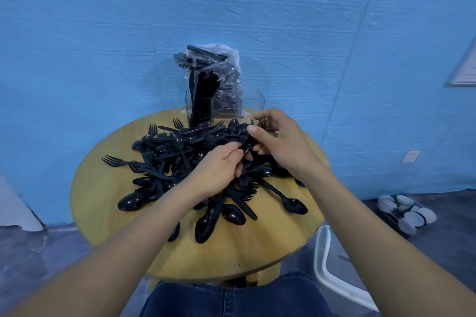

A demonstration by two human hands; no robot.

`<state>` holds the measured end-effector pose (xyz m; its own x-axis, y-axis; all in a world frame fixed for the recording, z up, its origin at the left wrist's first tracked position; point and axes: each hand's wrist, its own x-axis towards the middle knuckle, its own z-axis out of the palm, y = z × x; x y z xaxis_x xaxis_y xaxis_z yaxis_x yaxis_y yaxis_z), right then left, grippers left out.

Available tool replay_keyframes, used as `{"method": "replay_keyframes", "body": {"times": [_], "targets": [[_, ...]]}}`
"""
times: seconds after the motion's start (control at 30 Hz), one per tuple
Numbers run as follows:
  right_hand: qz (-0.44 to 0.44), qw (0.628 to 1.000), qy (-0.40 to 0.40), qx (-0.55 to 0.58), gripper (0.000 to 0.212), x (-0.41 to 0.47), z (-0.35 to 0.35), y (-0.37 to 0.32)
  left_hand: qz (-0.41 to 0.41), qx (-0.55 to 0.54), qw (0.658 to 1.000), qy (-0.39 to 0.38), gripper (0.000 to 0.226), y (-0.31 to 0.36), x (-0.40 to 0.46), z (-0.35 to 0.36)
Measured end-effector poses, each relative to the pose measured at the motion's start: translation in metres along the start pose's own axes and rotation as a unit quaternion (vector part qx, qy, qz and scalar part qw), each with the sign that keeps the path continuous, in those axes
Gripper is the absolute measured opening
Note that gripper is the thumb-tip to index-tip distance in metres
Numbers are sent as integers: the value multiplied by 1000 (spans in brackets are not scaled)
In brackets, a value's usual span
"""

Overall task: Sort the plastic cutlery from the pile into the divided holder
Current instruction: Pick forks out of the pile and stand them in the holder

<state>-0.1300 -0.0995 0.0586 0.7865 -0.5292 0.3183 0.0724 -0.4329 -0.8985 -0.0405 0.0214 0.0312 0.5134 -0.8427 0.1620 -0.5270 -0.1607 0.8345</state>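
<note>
Cutlery pile (185, 162) heaped on the round wooden table (108, 203), both my hands working at its far right side.

I see one pile, dozens of black forks, spoons and knives, too tangled to count, handles lying every way. One clear holder (224, 108) stands at the table's far edge; I make out three compartments, the left packed with upright pieces, a plastic bag (219, 64) of cutlery behind. My left hand (219, 167) pinches one black piece (248, 145), my right hand (278, 136) grips its other end along with some forks, tines pointing away from me. That piece's long axis runs near-left to far-right.
</note>
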Motion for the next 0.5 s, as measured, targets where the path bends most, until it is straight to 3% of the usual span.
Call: {"method": "replay_keyframes", "body": {"times": [0.13,0.23,0.5], "targets": [[-12,999,29,-43,26,0,5,1,14,27,999,10,37,0,-3,2],[-32,995,36,-88,31,0,12,0,23,64,998,9,27,0,-4,3],[-19,988,-18,-154,34,-6,15,8,2,108,992,59,21,-10,-11,-1]]}}
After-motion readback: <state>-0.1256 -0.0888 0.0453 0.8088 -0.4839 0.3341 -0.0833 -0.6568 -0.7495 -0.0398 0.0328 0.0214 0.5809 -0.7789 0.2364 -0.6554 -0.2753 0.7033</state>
